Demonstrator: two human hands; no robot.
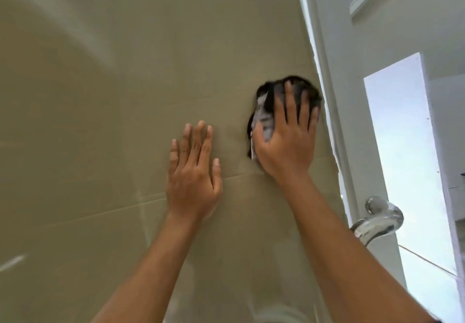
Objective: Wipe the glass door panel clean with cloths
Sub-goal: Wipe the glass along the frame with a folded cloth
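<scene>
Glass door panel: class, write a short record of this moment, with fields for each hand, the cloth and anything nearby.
left hand: flat on the glass door panel, fingers straight, holds nothing
right hand: presses the cloth against the glass near its right edge
cloth: dark and grey, bunched under the right hand
nearby: chrome handle, lower right

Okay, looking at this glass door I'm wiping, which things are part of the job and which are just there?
Part of the job:
glass door panel
cloth, dark and grey
right hand, pressing the cloth on the glass
left hand, flat on the glass, no cloth under it

Just there:
chrome handle
white frame beside the panel
</scene>
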